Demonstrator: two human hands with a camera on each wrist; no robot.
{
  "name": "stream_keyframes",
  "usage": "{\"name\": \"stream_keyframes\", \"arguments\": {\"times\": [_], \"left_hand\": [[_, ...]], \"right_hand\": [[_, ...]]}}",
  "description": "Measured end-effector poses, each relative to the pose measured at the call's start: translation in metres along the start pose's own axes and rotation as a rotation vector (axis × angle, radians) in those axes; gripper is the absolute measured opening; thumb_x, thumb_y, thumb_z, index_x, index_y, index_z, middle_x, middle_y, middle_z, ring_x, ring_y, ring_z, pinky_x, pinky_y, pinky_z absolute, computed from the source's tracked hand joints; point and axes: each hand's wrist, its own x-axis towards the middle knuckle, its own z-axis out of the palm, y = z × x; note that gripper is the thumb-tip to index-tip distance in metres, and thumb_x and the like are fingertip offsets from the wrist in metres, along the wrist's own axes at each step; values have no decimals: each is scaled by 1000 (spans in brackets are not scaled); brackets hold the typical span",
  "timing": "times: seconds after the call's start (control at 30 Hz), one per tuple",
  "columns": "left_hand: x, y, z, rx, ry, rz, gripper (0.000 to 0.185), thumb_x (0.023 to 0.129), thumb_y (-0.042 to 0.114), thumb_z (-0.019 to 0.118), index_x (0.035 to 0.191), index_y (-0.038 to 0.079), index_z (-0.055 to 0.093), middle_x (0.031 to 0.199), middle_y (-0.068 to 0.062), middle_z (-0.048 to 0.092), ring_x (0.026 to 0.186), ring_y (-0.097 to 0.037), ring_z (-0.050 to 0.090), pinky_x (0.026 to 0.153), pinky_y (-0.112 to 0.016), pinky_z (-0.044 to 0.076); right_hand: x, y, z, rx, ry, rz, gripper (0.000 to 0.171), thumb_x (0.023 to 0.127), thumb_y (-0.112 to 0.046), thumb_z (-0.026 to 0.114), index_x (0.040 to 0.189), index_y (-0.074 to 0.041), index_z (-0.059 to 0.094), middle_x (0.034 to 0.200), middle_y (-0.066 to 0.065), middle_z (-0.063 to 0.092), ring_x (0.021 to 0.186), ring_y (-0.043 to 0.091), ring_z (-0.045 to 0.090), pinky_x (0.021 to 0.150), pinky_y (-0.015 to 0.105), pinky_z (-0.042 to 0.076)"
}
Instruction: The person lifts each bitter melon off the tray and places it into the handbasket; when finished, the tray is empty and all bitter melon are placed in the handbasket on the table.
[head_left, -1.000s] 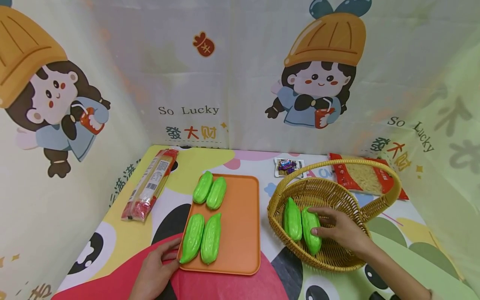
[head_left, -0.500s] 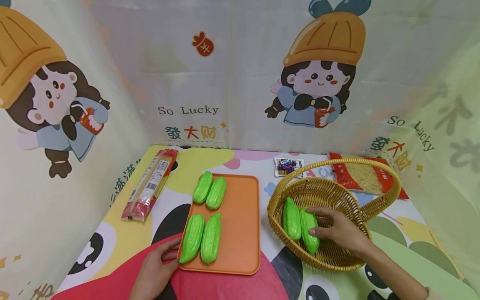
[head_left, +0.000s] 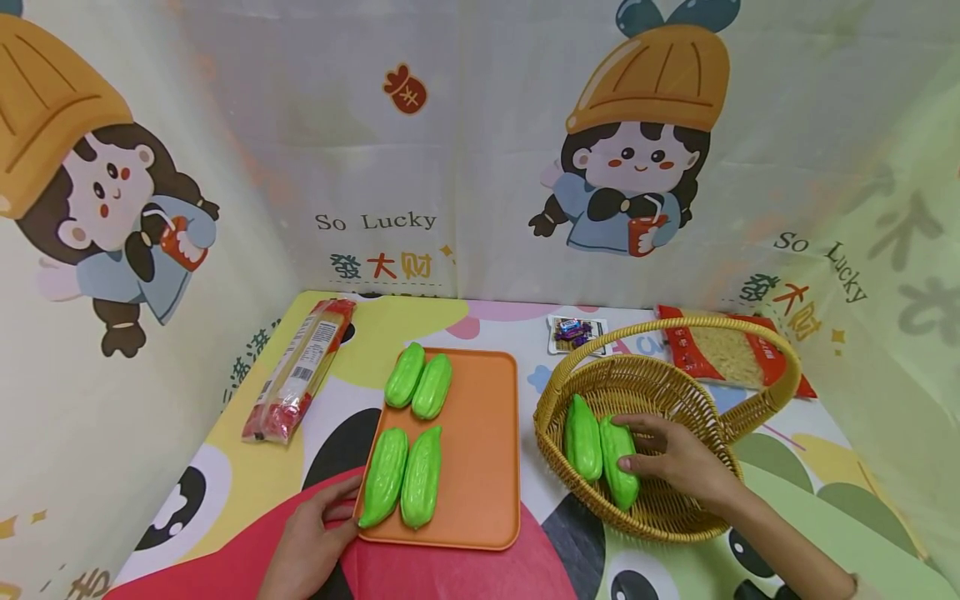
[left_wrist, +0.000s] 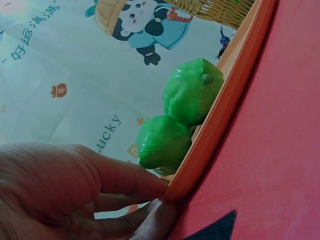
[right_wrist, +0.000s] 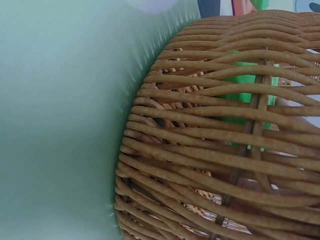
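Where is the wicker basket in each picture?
Head: the wicker basket sits right of centre, beside the orange tray, with the right hand inside it.
Left wrist: only a strip of the basket shows at the top edge, beyond the tray rim.
Right wrist: its woven wall fills the right side.
Shared landmark: the green toy gourds.

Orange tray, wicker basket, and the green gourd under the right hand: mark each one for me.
orange tray (head_left: 480, 450): head view, bare part of its floor right of the gourds.
wicker basket (head_left: 757, 333): head view, top of its arched handle.
green gourd (head_left: 618, 479): head view, its near end, clear of the right hand (head_left: 678, 462) gripping it.
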Motion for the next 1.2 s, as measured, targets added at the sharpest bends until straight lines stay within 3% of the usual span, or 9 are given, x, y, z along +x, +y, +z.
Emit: {"name": "stream_keyframes", "arguments": {"times": [0.3, 0.47, 0.6, 0.73, 1.0, 1.2], "left_hand": [[-1, 1, 0, 6, 3, 2, 53, 87, 6, 71, 137, -1, 56, 115, -8, 65, 98, -21, 65, 78, -36, 56], [-1, 0, 0, 1, 4, 9, 53, 86, 5, 71, 137, -1, 56, 117, -10, 65, 99, -21, 65, 78, -35, 56], [-1, -1, 0, 7, 11, 14, 53, 86, 5, 71, 136, -1, 56, 117, -10, 66, 98, -21, 65, 78, -35, 56], [-1, -1, 1, 16, 15, 21, 53, 86, 6, 72, 136, -1, 56, 115, -9, 67, 98, -21, 66, 78, -35, 56], [-2, 0, 1, 16, 22, 37, 52, 86, 6, 72, 136, -1, 57, 111, -9, 68, 98, -22, 67, 78, -34, 55], [-2, -1, 1, 26, 28, 38, 52, 85, 5, 72, 135, -1, 58, 114, -11, 68, 97, -21, 66, 75, -32, 55]], "right_hand": [[0, 0, -1, 15, 1, 5, 60, 84, -24, 79, 138, -8, 56, 141, 21, 50, 126, 51, 46, 90, 49, 52], [-2, -6, -3, -40, 35, -21, 61, 84, -27, 79, 138, -9, 56, 137, 16, 56, 123, 45, 52, 91, 50, 51], [-9, -27, -6, -110, 97, -44, 60, 86, -28, 78, 139, -11, 55, 137, 12, 56, 124, 44, 51, 94, 57, 46], [-22, -61, -4, -137, 141, -77, 59, 88, -32, 76, 140, -16, 55, 137, 9, 55, 125, 39, 50, 93, 55, 48], [-34, -112, 35, -13, 85, -234, 53, 85, -26, 79, 133, -27, 60, 140, 1, 52, 128, 27, 47, 91, 46, 52], [-27, -139, 73, 225, -55, -222, 59, 86, -21, 79, 139, -24, 55, 143, 1, 48, 132, 27, 45, 98, 40, 48]]}}
